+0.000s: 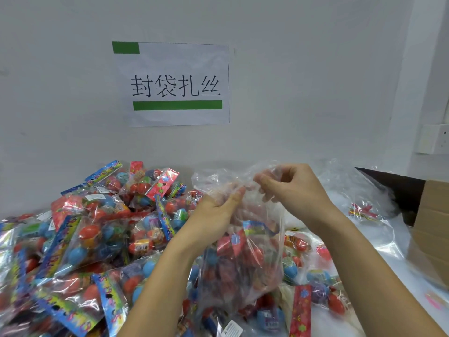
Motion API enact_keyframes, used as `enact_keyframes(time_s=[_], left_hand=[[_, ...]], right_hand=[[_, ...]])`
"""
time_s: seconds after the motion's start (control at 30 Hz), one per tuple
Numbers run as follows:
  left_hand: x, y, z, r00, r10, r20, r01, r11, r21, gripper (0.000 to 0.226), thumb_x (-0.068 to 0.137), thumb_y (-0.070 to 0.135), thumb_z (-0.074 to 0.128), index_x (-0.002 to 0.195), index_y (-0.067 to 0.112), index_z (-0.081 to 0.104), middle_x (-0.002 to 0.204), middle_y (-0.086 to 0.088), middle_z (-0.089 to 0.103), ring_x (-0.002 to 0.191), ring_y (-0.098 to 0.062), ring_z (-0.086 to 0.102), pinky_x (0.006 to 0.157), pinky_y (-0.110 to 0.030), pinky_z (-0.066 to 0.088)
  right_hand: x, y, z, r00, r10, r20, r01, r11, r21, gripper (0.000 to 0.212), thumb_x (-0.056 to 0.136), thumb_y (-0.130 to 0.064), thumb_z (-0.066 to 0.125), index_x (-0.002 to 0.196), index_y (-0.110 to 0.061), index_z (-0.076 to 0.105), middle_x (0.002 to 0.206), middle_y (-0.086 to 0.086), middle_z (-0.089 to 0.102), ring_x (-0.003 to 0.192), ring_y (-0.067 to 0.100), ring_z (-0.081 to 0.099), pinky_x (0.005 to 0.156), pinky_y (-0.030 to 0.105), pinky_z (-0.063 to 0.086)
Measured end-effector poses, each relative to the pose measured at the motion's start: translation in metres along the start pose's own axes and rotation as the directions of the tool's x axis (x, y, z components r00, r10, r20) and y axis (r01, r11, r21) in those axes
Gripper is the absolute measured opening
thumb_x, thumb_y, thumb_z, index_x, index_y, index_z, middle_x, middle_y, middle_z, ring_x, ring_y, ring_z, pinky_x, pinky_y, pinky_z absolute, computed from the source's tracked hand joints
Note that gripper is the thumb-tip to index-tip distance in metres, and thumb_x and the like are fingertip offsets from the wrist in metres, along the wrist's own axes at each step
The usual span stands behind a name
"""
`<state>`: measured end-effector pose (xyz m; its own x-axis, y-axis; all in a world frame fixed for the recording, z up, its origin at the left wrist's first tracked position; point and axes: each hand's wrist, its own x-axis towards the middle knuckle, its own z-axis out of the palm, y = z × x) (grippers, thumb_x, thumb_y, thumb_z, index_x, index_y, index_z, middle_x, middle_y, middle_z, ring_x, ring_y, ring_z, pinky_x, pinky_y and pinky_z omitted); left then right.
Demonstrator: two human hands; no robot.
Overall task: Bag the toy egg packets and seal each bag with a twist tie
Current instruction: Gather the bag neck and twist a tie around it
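A clear plastic bag (245,259) hangs upright in front of me over the table, with toy egg packets showing red and blue inside it. My left hand (213,215) grips the bag's upper left side. My right hand (291,188) pinches the crumpled top of the bag between thumb and fingers. A big heap of toy egg packets (97,229) with coloured header cards fills the left and near part of the table. I cannot make out a twist tie in either hand.
Behind the right hand lies a pile of empty clear bags (359,190). A clear bag holding red and yellow strips (362,211) rests there too. An open cardboard box (427,229) stands at the right edge. A paper sign (177,83) hangs on the white wall.
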<state>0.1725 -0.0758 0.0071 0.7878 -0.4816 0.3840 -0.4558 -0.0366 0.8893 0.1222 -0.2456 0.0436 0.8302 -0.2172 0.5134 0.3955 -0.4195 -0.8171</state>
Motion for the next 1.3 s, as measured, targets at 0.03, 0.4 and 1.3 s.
enact_keyframes(time_s=[0.03,0.4,1.3], left_hand=[[0.0,-0.001,0.0,1.0,0.0,0.011,0.0,1.0,0.025,0.035,0.103,0.044,0.045,0.102,0.024,0.074,0.075,0.013,0.075,0.053,0.009,0.059,0.052,-0.003,0.041],[0.0,-0.004,0.002,0.995,-0.096,-0.007,0.096,0.977,0.193,0.064,0.093,0.062,0.045,0.083,0.007,0.076,0.037,0.017,0.046,0.035,0.003,0.044,0.043,-0.006,0.034],[-0.002,0.016,0.033,0.947,0.053,0.316,-0.105,0.983,0.15,0.034,0.088,0.06,0.062,0.097,0.028,0.065,0.052,0.022,0.051,0.049,0.005,0.049,0.052,-0.007,0.037]], right_hand=[[0.001,0.001,-0.002,1.0,-0.001,-0.019,0.001,1.0,0.016,0.023,0.09,-0.023,0.074,0.07,-0.013,0.072,0.065,0.0,0.071,0.055,0.009,0.066,0.053,0.013,0.047],[0.0,-0.004,-0.008,0.993,0.018,0.121,-0.014,0.999,-0.034,0.014,0.092,-0.022,0.066,0.104,-0.028,0.068,0.091,0.001,0.073,0.074,0.012,0.071,0.07,0.026,0.055],[0.004,-0.015,-0.009,0.977,-0.206,-0.045,0.193,0.96,-0.204,0.027,0.087,-0.015,0.076,0.064,-0.026,0.069,0.06,-0.013,0.061,0.055,0.003,0.052,0.056,0.015,0.04]])
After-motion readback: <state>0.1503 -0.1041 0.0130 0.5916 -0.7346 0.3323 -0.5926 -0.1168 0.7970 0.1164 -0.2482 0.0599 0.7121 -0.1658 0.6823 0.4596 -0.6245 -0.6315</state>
